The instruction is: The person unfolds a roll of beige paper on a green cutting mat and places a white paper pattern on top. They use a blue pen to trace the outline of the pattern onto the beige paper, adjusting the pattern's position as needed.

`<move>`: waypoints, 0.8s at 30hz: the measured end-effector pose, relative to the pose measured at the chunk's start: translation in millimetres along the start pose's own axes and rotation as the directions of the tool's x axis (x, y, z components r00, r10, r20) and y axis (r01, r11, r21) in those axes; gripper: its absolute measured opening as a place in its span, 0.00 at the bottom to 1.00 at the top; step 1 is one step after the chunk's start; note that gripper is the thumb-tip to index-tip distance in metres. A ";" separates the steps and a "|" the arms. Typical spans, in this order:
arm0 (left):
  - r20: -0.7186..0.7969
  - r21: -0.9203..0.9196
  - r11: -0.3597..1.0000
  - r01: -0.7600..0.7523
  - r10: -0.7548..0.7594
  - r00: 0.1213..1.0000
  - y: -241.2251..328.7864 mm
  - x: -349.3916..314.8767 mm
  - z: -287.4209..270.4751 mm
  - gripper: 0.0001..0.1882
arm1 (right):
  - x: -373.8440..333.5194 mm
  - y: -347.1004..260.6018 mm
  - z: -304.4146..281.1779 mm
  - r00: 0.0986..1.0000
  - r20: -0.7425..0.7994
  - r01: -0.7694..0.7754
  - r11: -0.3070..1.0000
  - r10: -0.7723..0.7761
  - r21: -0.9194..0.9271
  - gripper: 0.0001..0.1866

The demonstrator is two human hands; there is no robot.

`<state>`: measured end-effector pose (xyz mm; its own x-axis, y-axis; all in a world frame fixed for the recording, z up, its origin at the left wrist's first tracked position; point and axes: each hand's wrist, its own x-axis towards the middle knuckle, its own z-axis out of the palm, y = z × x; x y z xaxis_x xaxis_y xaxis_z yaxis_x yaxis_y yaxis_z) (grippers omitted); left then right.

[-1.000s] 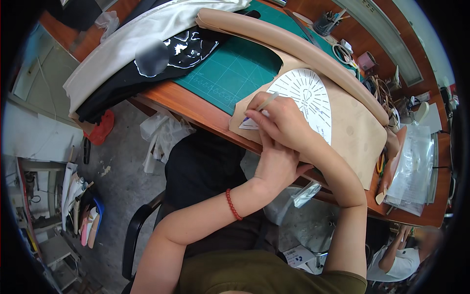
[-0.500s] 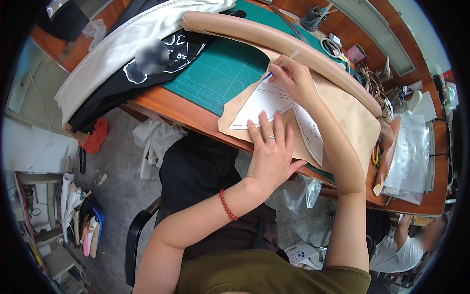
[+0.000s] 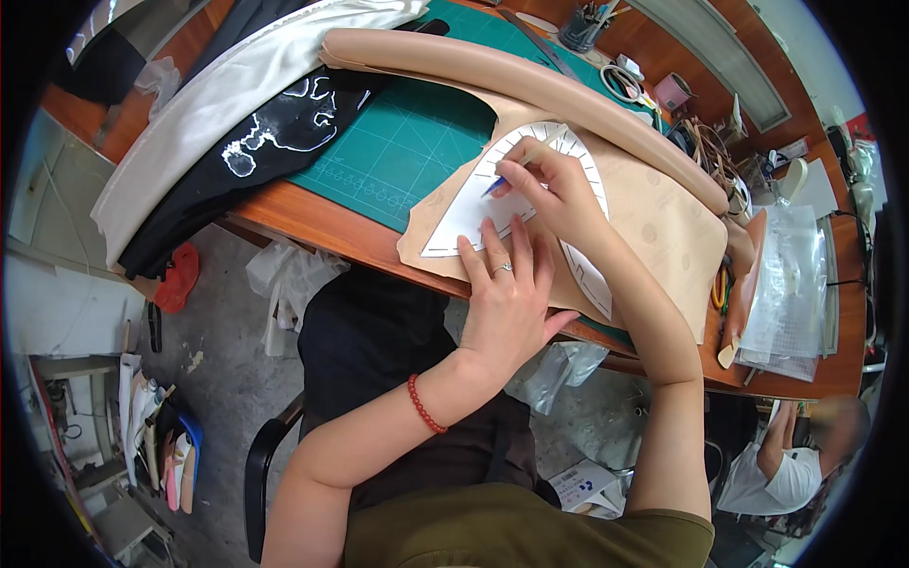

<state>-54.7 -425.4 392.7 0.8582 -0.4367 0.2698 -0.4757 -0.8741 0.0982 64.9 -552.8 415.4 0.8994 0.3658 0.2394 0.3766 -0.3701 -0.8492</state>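
Observation:
A white paper pattern [image 3: 469, 213] with a curved, dash-marked edge lies on a tan leather sheet [image 3: 653, 232]. My left hand [image 3: 507, 289] presses on its near part with the fingers spread, the thumb reaching past the table edge. In my right hand [image 3: 554, 194] is a blue-tipped pen [image 3: 494, 186], pinched between thumb and fingers. Its tip points down over the middle of the pattern; whether it touches the paper I cannot tell. Part of the pattern is hidden beneath both hands.
Behind the sheet lies its rolled part [image 3: 530, 104], over a green cutting mat [image 3: 379, 156]. Glossy black material [image 3: 204, 170] and a white roll [image 3: 218, 104] hang over the table's left side. Clear plastic sheets [image 3: 781, 293] lie right. A co-worker in a white shirt [image 3: 781, 478] is at lower right.
My right hand with the pen has come from the pattern's far edge to over its middle, uncovering the curved, marked edge. My left hand stays pressed on the paper. The view has shifted slightly.

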 end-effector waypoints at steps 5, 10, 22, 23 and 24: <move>0.008 0.009 1.000 -0.006 0.006 1.000 0.3 0.1 0.4 0.50 | -22.5 -15.6 -2.9 0.995 -0.009 -0.094 0.980 0.097 0.176 0.11; 0.052 0.113 0.992 -0.061 0.055 0.997 4.0 1.2 5.5 0.49 | -21.1 -46.9 12.1 0.981 0.187 0.068 0.996 -0.057 -0.056 0.07; 0.078 0.085 0.996 -0.039 0.032 0.996 6.1 1.0 2.1 0.47 | -16.8 -39.7 24.1 0.968 0.247 0.084 0.990 -0.053 -0.115 0.06; 0.058 0.084 0.996 -0.039 0.035 0.998 6.5 0.8 3.4 0.47 | -17.7 -36.4 22.3 0.968 0.231 0.128 0.987 -0.102 -0.098 0.06; 0.037 0.083 0.996 -0.040 0.037 0.999 6.8 0.5 6.0 0.47 | -18.0 -34.8 21.1 0.965 0.213 0.172 0.982 -0.151 -0.082 0.07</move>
<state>-56.3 -432.9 387.7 0.8468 -0.4761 0.2372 -0.4915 -0.8708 0.0071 30.9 -528.4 430.7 0.7639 0.5910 0.2591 0.5425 -0.3709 -0.7537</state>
